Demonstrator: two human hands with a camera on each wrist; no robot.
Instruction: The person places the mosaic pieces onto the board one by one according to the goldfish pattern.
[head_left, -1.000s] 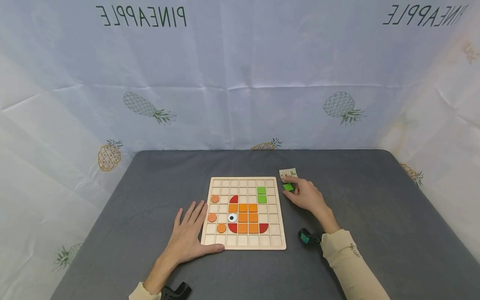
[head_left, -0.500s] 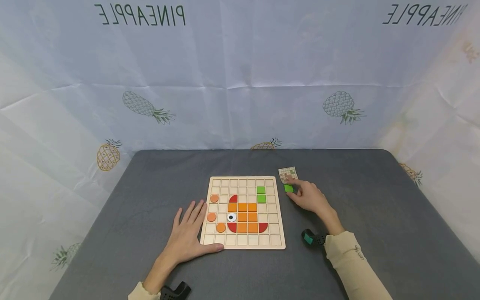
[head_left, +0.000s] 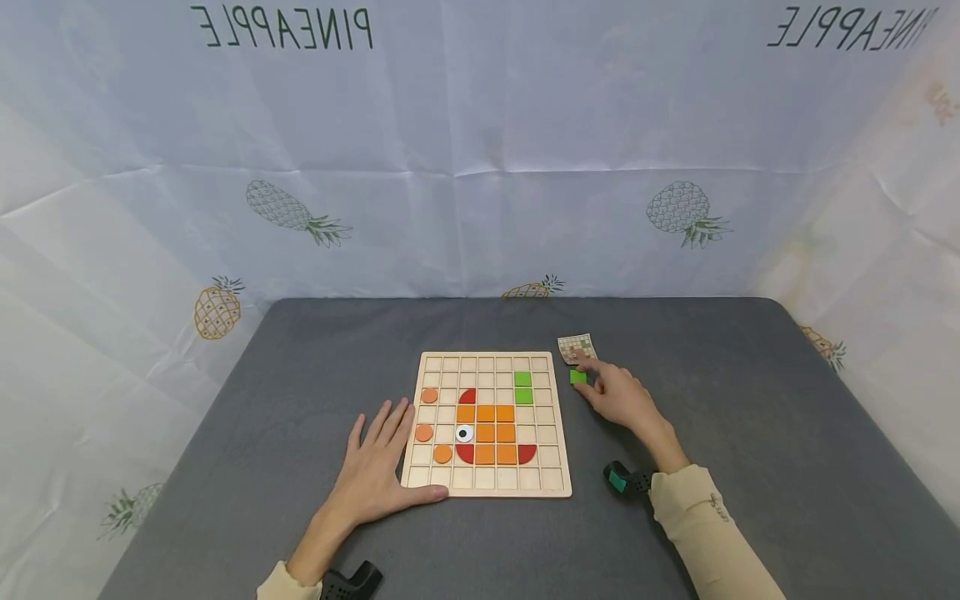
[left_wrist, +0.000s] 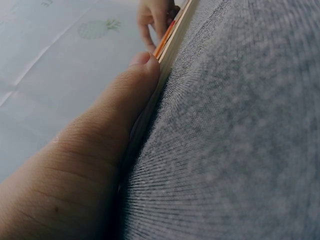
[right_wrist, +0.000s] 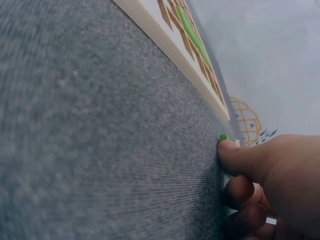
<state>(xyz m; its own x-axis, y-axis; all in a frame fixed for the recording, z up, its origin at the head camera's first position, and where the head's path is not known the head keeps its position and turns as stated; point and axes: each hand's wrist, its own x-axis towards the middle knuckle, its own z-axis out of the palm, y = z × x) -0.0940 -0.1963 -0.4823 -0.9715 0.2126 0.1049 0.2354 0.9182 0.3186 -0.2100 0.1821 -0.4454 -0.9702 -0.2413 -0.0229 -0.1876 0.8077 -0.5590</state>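
My left hand [head_left: 378, 479] lies spread at the left side of a wooden grid board [head_left: 487, 487], fingers straight along its edge and thumb at the near left corner. In the left wrist view that thumb [left_wrist: 122, 92] rests against the board's side. Right of the board, my right hand [head_left: 618, 396] pinches a green square tile [head_left: 577, 377] between thumb and forefinger, low over the table. The right wrist view shows only a corner of this tile [right_wrist: 223, 137] past the thumb. Two green squares [head_left: 522, 387], orange squares [head_left: 486, 433], red quarter-circles [head_left: 467, 397] and a round eye piece [head_left: 464, 433] sit in the grid.
A small patterned card [head_left: 576, 345] lies just beyond the right hand's forefinger. Orange discs [head_left: 424, 433] are in the board's left columns. The grey table [head_left: 675, 333] ends at a pineapple-print cloth [head_left: 465, 233] behind.
The green tile has turned from a slanted position to nearly square with the board. My right hand has shifted slightly right and nearer. The left hand stays still.
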